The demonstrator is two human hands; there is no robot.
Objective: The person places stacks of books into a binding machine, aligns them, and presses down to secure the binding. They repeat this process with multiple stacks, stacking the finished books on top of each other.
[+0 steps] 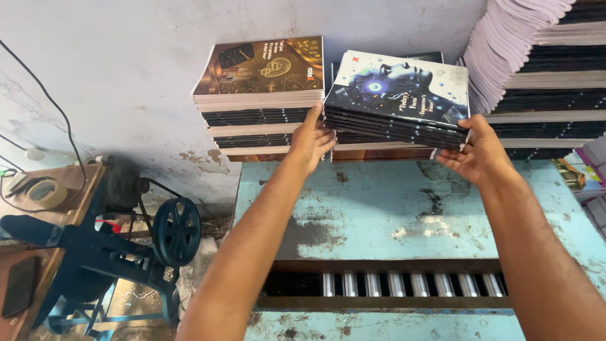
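My left hand (310, 140) grips the left edge of a bundle of notebooks with a blue and white cover (399, 88). My right hand (475, 151) holds the same bundle at its lower right corner. The bundle is tilted and sits on top of a lower pile of notebooks (379, 151) at the back of the pale blue metal table (391, 208). To its left stands another stack of notebooks with a brown and gold cover (262, 69).
A tall stack of notebooks and paper (543, 69) fills the right back corner. A row of metal rollers (410, 284) runs in a slot near the table's front. Left of the table stand a dark blue wheeled machine (170, 230), a tape roll (45, 192) and a phone (19, 285).
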